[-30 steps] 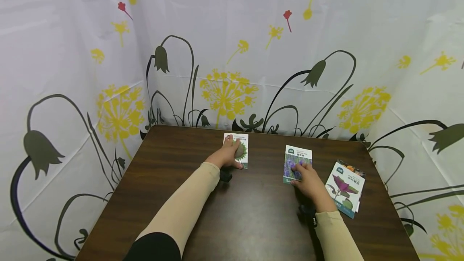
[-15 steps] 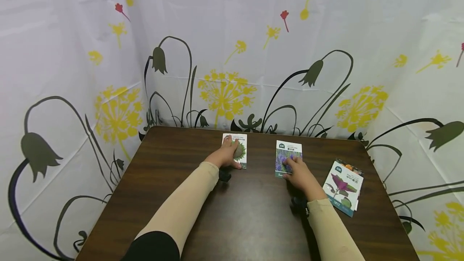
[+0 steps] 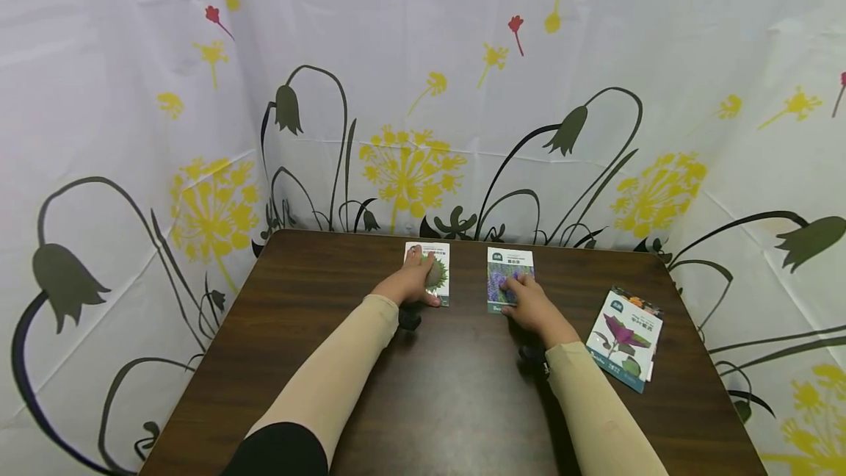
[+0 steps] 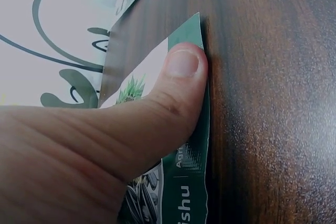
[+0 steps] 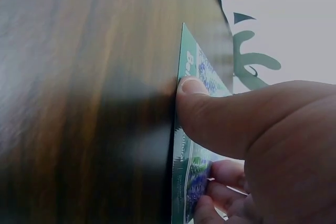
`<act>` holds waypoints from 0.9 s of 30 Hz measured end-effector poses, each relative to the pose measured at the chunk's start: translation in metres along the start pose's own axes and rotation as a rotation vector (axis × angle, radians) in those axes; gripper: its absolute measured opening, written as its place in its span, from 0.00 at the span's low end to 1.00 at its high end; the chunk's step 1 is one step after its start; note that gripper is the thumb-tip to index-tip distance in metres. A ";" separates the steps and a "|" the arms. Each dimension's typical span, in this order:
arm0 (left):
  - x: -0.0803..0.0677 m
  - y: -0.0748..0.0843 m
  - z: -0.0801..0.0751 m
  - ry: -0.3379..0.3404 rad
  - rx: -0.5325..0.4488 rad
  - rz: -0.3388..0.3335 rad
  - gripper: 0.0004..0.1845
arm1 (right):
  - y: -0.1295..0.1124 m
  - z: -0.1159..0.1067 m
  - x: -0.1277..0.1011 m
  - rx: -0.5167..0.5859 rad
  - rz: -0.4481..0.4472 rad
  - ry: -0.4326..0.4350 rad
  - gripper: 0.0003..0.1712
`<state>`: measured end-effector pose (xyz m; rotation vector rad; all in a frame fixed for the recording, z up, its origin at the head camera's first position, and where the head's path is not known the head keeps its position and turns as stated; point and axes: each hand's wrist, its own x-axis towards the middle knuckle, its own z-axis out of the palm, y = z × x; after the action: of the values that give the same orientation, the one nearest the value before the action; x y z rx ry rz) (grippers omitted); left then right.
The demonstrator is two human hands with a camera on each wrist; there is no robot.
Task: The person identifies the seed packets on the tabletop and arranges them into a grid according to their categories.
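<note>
My left hand [image 3: 415, 279] lies flat on a sunflower seed packet [image 3: 441, 264] near the far edge of the dark wooden table [image 3: 449, 395]. In the left wrist view its thumb [image 4: 176, 85] presses the packet's green edge [image 4: 190, 31]. A lavender seed packet [image 3: 510, 261] lies flat just right of the sunflower one, with a narrow gap of bare wood between them. My right hand [image 3: 526, 301] rests on it, fingers on the picture. The right wrist view has the thumb [image 5: 210, 109] against the near edge of the lavender packet [image 5: 195, 59].
A small pile of seed packets [image 3: 624, 340], topped by one with a purple-leaved plant, lies near the table's right edge. A white curtain [image 3: 423, 94] printed with flowers closes in the back and both sides. Both forearms wear beige sleeves.
My right hand has slid the lavender packet leftwards and a little farther back, so it now lies close beside the sunflower packet. The left hand has stayed put.
</note>
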<state>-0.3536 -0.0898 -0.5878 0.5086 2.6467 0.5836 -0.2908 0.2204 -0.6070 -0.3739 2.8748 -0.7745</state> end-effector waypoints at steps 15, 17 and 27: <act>-0.001 0.002 -0.004 -0.006 0.005 -0.008 0.67 | -0.011 0.000 0.011 0.037 -0.011 -0.037 0.24; -0.001 0.003 -0.004 -0.005 0.005 -0.003 0.67 | -0.011 0.001 0.013 0.032 -0.013 -0.037 0.24; 0.007 -0.004 0.002 -0.026 -0.017 -0.018 0.69 | -0.012 0.008 0.018 0.033 -0.025 -0.038 0.23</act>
<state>-0.3600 -0.0897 -0.5930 0.4840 2.6174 0.5893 -0.3042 0.2014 -0.6091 -0.4171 2.8239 -0.8086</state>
